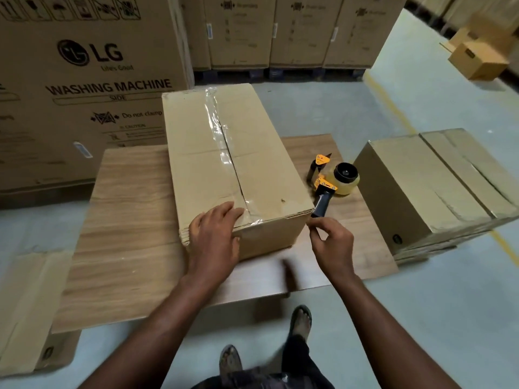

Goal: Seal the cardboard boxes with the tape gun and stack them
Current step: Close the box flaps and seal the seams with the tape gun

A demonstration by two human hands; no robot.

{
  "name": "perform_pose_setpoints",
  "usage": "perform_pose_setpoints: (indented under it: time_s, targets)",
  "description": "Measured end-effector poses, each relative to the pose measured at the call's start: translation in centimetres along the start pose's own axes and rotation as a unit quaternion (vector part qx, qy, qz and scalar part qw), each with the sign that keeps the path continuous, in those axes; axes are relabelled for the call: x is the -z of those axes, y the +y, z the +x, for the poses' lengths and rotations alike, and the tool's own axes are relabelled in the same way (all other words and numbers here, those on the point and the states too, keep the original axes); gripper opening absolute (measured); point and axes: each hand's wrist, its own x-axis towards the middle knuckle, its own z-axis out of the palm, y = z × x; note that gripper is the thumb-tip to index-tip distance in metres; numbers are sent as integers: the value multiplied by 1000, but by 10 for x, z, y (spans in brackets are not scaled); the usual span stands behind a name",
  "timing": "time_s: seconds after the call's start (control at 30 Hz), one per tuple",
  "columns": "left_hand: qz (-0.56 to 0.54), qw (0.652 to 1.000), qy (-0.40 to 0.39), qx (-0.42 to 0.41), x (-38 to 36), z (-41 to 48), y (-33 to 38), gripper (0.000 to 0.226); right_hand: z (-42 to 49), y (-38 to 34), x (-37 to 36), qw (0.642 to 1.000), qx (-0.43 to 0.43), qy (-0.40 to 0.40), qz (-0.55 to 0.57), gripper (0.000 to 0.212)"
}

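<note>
A long cardboard box (196, 153) lies on a low wooden table (126, 234), with clear tape along its top seam and down over the near edge. My left hand (214, 237) presses flat on the box's near top edge, beside the tape end. My right hand (332, 242) hovers by the box's near right corner with fingers curled and fingertips together; it is just short of the tape gun's dark handle and holds nothing I can make out. The yellow tape gun (335, 178) lies on the table to the right of the box.
A stack of sealed cardboard boxes (429, 186) stands on the floor at the right. Flattened cardboard (28, 304) lies at the left. A large washing-machine carton (84, 80) and more cartons (280, 32) stand behind. My feet (300, 321) are by the table's near edge.
</note>
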Motion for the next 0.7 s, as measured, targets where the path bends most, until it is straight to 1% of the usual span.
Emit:
perform_pose_setpoints:
  time_s: [0.07,0.1,0.17,0.23,0.27,0.33,0.4,0.47,0.57,0.63,0.7]
  targets:
    - [-23,998,-50,17,2,5,18,72,5,11,6,996,-87,0,35,24]
    - [-31,997,-75,12,1,10,33,73,10,19,11,990,-130,-1,51,24]
    - [-56,994,-90,-33,-2,23,67,69,23,35,17,978,-196,-11,71,19]
    - [-115,985,-106,-78,-9,37,102,63,35,50,21,970,-230,-34,74,13]
    - [-148,977,-123,-87,-17,46,121,60,43,60,23,966,-244,-44,73,11]
    - [-188,967,-146,-94,-35,62,153,56,56,80,25,957,-274,-62,76,9]
    - [-201,963,-155,-96,-57,80,176,54,67,97,22,946,-304,-78,80,11]
    - [-210,961,-168,-69,-85,102,195,52,80,117,17,937,-327,-100,79,13]
    - [-217,956,-194,23,-132,136,204,49,96,141,0,920,-358,-126,100,14]
    - [-218,949,-208,93,-161,156,206,47,108,156,-12,895,-403,-152,117,12]
    - [-210,940,-218,158,-183,172,205,49,117,168,-22,849,-466,-181,173,11]
